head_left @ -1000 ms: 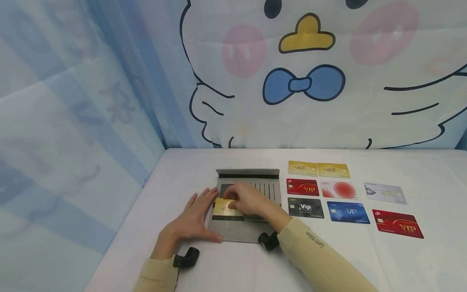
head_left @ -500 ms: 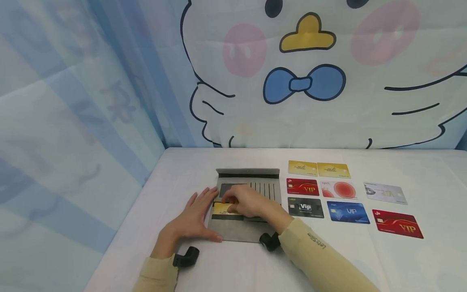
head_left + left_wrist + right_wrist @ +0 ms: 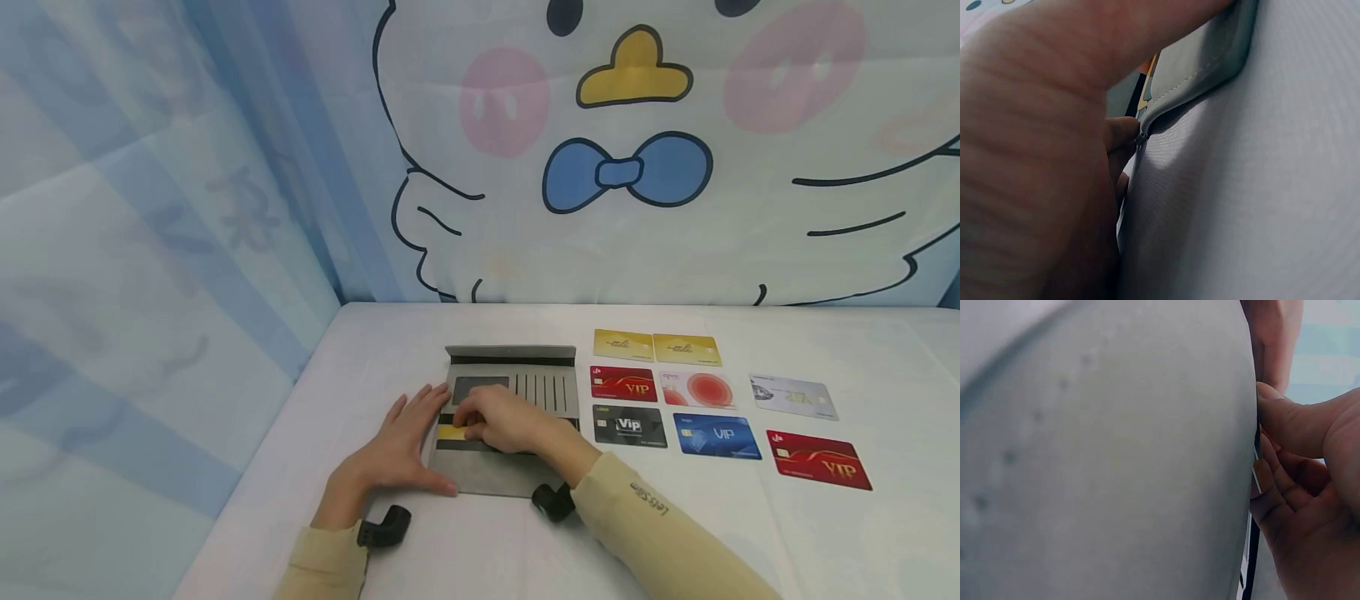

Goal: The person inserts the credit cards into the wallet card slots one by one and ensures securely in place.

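Observation:
A grey card wallet lies unfolded on the white table, its slots facing up. Only a narrow strip of a gold card shows above a slot on its left side; the pocket covers the rest. My right hand pinches this card's upper edge between thumb and curled fingers. In the right wrist view, the thumb is close to the wallet's edge and a bit of the card shows by the fingers. My left hand rests spread along the wallet's left edge, its fingers straight and thumb at the lower corner.
Right of the wallet, several cards lie face up in rows: gold ones, a red VIP card, a black one and a blue one. Farther right are a silver card and another red one. A printed curtain hangs behind.
The gold card has slid down toward me into the wallet's slot, so less of it shows. My right hand has moved slightly down with it. My left hand has stayed in place.

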Demonstrator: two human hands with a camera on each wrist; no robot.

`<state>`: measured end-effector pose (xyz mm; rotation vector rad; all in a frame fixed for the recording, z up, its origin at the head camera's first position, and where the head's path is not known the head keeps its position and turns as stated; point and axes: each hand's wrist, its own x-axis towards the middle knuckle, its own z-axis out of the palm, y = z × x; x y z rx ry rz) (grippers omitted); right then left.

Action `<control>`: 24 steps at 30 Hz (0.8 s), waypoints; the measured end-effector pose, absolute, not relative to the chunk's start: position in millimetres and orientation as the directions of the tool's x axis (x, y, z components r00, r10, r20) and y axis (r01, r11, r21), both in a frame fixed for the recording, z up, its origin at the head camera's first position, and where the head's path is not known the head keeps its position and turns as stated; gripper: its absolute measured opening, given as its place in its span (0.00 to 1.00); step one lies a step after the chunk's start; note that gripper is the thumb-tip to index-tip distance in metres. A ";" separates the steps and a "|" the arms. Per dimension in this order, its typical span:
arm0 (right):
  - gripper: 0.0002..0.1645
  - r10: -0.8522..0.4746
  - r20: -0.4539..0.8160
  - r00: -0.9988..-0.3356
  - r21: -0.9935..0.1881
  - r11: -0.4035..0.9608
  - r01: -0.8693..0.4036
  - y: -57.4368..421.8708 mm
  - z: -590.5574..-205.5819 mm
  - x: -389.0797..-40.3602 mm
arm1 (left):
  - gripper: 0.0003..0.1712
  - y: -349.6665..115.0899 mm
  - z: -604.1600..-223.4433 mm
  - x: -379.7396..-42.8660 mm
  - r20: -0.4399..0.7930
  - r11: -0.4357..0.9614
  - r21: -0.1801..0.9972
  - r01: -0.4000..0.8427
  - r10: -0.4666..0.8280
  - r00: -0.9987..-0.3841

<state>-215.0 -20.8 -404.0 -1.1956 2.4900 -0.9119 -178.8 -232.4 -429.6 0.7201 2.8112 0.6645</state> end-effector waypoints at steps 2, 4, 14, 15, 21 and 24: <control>0.09 -0.768 0.060 -0.638 -0.625 0.469 -0.624 -21.3 -404.2 -214.5 | 0.72 -232.8 -429.7 -178.9 -0.048 0.785 0.457 0.418 0.491 -0.870; 0.09 -0.769 0.062 -0.636 -0.628 0.465 -0.623 -21.7 -404.3 -214.0 | 0.72 -233.1 -429.9 -179.1 -0.047 0.786 0.454 0.421 0.493 -0.869; 0.10 -0.777 0.057 -0.626 -0.634 0.456 -0.624 -22.2 -404.5 -211.6 | 0.71 -234.0 -430.0 -179.3 -0.039 0.777 0.457 0.432 0.503 -0.863; 0.10 -0.778 0.055 -0.626 -0.633 0.458 -0.625 -22.3 -404.5 -211.3 | 0.71 -233.9 -430.1 -179.4 -0.039 0.779 0.456 0.432 0.502 -0.864; 0.10 -0.773 0.057 -0.632 -0.627 0.465 -0.625 -23.0 -407.1 -212.3 | 0.71 -233.7 -430.8 -179.9 -0.041 0.782 0.454 0.427 0.497 -0.867; 0.10 -0.761 0.053 -0.646 -0.629 0.477 -0.614 -23.4 -408.3 -212.3 | 0.71 -233.6 -431.2 -180.0 -0.038 0.780 0.454 0.430 0.499 -0.866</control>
